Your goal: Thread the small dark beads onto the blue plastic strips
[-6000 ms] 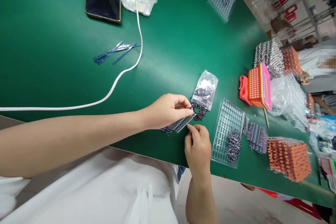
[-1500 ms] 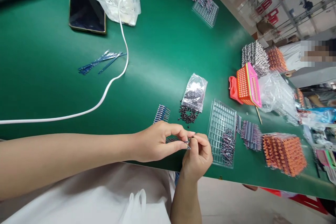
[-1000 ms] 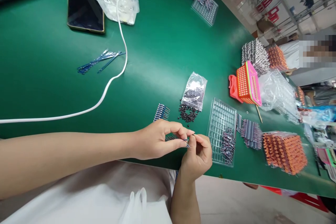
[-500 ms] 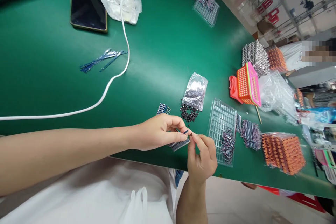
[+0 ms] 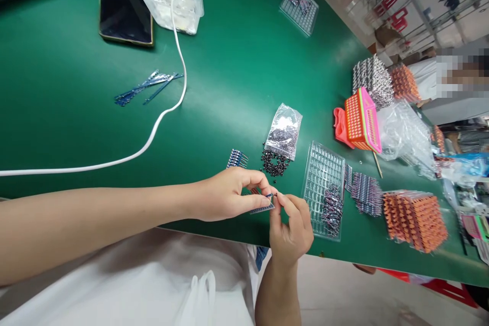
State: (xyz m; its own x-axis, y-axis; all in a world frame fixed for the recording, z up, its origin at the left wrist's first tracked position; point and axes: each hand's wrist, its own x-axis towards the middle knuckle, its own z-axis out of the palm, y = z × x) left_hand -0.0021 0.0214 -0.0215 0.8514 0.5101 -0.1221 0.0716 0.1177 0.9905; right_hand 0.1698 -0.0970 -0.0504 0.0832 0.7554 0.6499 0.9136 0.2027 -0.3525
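Observation:
My left hand (image 5: pixel 233 193) is closed in a pinch on a thin blue strip of small circuit boards (image 5: pixel 262 209), partly hidden under its fingers. The thumb and forefinger of my right hand (image 5: pixel 292 226) meet at the strip's end, pinching a tiny dark bead-like part (image 5: pixel 275 194). Just beyond the hands lies a ring-shaped heap of small black parts (image 5: pixel 275 164), touching a clear plastic bag (image 5: pixel 284 130) with more of them inside. Next to my left hand rests a small stack of blue strips with pins (image 5: pixel 237 158).
Right of my hands is a clear compartment tray (image 5: pixel 319 168) partly covered with small assembled pieces (image 5: pixel 332 211). Orange stacked pieces (image 5: pixel 414 219) and an orange-pink basket (image 5: pixel 361 119) stand farther right. A white cable (image 5: pixel 156 130), loose blue strips (image 5: pixel 147 89) and a phone (image 5: pixel 124 10) lie left.
My right hand has shifted slightly left, towards my left hand. The strip under my left fingers has tilted a little, and both hands keep their pinch.

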